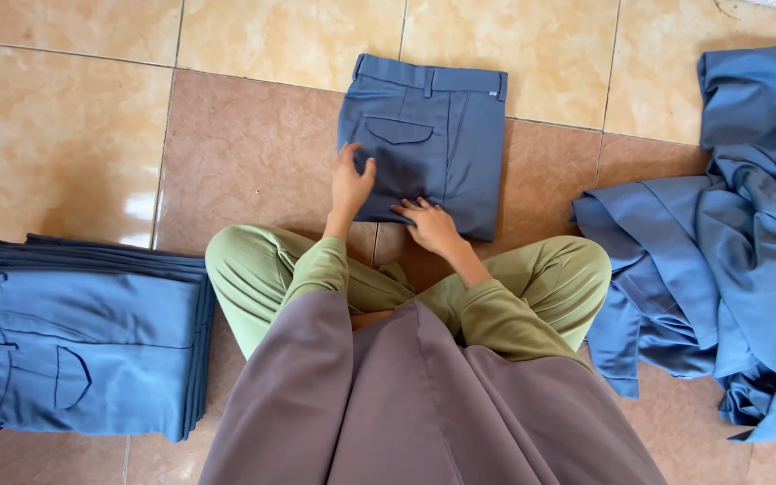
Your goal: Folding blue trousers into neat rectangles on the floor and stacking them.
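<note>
Blue folded trousers (433, 135) on tiled floor (74, 135), left hand (350, 184) loosely spread on their near-left corner, right hand (430, 224) flat, fingers splayed, pressing their near edge

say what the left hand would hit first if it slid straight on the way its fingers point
The left hand already rests on the folded blue trousers; pointing up the frame, it would probably meet their back pocket flap first.

Person wore olive-green long sleeves cuffed at the wrists, matching olive-green trousers over both knees, a wide mauve-grey cloth draped down the front, left hand (350, 184) and right hand (430, 224) bare, no rings seen.
</note>
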